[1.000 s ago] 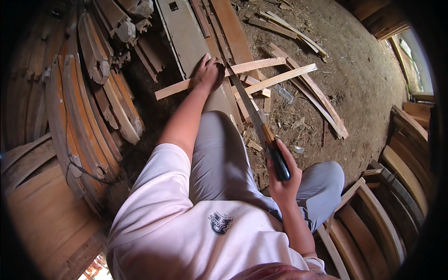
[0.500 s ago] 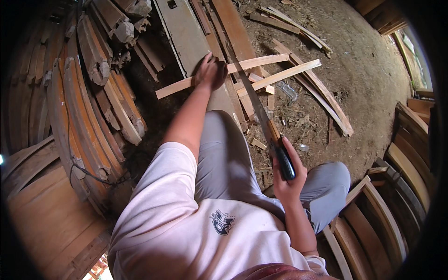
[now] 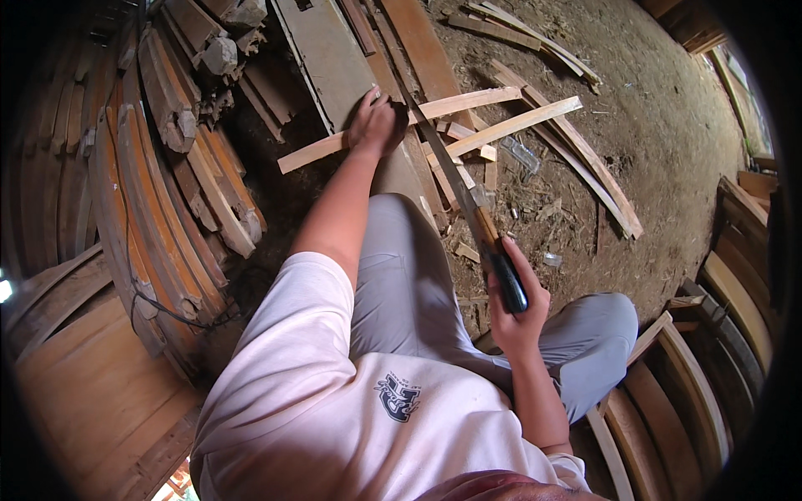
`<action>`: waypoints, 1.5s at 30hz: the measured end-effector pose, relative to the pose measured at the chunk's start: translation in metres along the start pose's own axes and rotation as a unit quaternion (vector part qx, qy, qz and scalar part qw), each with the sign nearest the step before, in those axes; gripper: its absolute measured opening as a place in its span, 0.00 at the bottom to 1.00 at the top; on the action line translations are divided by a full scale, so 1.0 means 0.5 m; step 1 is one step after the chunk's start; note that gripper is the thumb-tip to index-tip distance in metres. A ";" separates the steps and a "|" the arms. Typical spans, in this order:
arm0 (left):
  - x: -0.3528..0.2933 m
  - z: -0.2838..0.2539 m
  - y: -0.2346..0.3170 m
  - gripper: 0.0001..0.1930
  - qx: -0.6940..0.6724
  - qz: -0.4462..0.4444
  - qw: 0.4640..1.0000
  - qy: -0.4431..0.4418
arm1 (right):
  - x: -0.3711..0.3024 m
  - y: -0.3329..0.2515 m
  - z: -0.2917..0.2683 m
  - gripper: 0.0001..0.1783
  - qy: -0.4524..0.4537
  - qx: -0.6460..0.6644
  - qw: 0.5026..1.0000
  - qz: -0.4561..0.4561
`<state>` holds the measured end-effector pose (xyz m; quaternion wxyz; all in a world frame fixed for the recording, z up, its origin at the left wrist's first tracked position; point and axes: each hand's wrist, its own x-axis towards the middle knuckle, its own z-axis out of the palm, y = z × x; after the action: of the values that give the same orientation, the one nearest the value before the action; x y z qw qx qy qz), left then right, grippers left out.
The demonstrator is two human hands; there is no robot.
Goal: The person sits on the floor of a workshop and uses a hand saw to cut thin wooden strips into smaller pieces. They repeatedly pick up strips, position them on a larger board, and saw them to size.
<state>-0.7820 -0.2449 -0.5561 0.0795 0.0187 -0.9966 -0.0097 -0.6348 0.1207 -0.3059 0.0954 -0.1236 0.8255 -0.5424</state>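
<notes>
My left hand (image 3: 378,127) is closed around a pale wooden strip (image 3: 313,154), pressing it down across a long grey board (image 3: 334,71). In my right hand (image 3: 521,307) is the dark handle of a handsaw (image 3: 451,167). Its long blade points away from me and crosses the strip just right of my left hand. Whether the teeth have cut into the wood cannot be made out. A second pale strip (image 3: 518,129) lies at a slant to the right of the blade, over short wood offcuts (image 3: 487,153).
Stacked curved timbers (image 3: 138,200) fill the left side, with a dark cable (image 3: 171,316) draped over them. Longer strips (image 3: 585,163) and a clear plastic piece (image 3: 522,154) lie on the dirt floor (image 3: 660,150). More wooden frames (image 3: 693,376) stand at the lower right.
The saw and my right hand have shifted slightly forward, away from me. My left hand keeps its hold on the strip. The whole view has moved a little.
</notes>
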 end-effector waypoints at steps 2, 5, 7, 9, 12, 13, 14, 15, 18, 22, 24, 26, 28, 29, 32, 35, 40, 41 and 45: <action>-0.002 0.000 0.004 0.12 -0.015 0.005 1.000 0.026 | -0.001 0.000 -0.002 0.29 0.000 -0.006 1.000 0.004; -0.002 -0.029 0.015 0.12 0.021 0.023 0.998 0.048 | -0.004 -0.005 -0.010 0.29 -0.004 -0.011 1.000 0.010; -0.007 -0.022 0.019 0.12 -0.023 -0.012 0.996 0.080 | -0.005 -0.011 -0.016 0.29 -0.013 -0.012 1.000 0.022; -0.010 -0.018 0.015 0.12 -0.045 -0.020 0.995 0.082 | -0.003 -0.021 -0.022 0.29 -0.028 -0.012 0.999 0.040; -0.006 -0.017 0.002 0.11 -0.029 -0.005 0.999 0.021 | 0.000 -0.027 -0.020 0.30 -0.039 -0.005 0.998 0.050; -0.001 -0.020 0.006 0.11 -0.011 -0.006 1.000 -0.013 | 0.001 -0.024 -0.017 0.30 -0.029 -0.010 0.999 0.038; 0.002 -0.024 0.009 0.11 0.012 0.001 0.999 -0.045 | 0.002 -0.020 -0.013 0.30 -0.019 -0.014 0.999 0.026; 0.004 -0.028 0.012 0.11 0.036 0.008 0.996 -0.078 | 0.004 -0.016 -0.011 0.30 -0.010 -0.018 1.000 0.014; 0.007 -0.069 0.028 0.09 0.065 0.047 0.994 -0.073 | 0.024 -0.009 -0.005 0.30 -0.007 -0.013 1.000 0.022; -0.010 -0.104 0.051 0.11 -0.044 -0.055 0.997 0.029 | 0.072 0.029 0.035 0.32 -0.004 -0.005 1.000 -0.011; -0.011 -0.129 0.063 0.13 -0.037 -0.036 0.997 0.053 | 0.100 0.050 0.059 0.33 0.001 0.019 1.000 -0.003; -0.005 -0.142 0.063 0.15 -0.033 -0.009 0.998 0.051 | 0.123 0.068 0.085 0.33 0.007 0.023 1.000 -0.008; 0.005 -0.137 0.064 0.15 -0.009 0.021 1.000 -0.009 | 0.156 0.088 0.117 0.33 -0.006 0.058 0.998 0.004; 0.015 -0.133 0.062 0.15 0.015 0.034 0.997 -0.060 | 0.174 0.093 0.132 0.33 -0.012 0.077 0.997 0.009; 0.019 -0.077 0.043 0.11 0.041 0.023 0.999 -0.017 | 0.195 0.087 0.162 0.34 -0.056 0.164 0.980 0.094; 0.020 -0.063 0.042 0.10 0.039 0.035 0.998 0.026 | 0.184 0.101 0.160 0.33 -0.056 0.166 0.980 0.092; 0.004 -0.080 0.039 0.13 0.005 0.020 0.997 0.073 | 0.132 0.078 0.100 0.33 -0.038 0.048 0.998 0.034; -0.007 -0.058 0.022 0.13 0.045 0.011 0.994 0.096 | 0.117 0.062 0.081 0.34 -0.044 0.045 0.998 0.031; 0.004 -0.020 0.000 0.11 0.058 0.050 0.997 -0.007 | 0.049 0.009 -0.001 0.34 -0.063 0.031 0.995 0.066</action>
<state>-0.7823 -0.2450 -0.5460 0.0719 -0.0271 -0.9957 0.0521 -0.6586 0.1151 -0.3103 0.1863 -0.1000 0.8068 -0.5517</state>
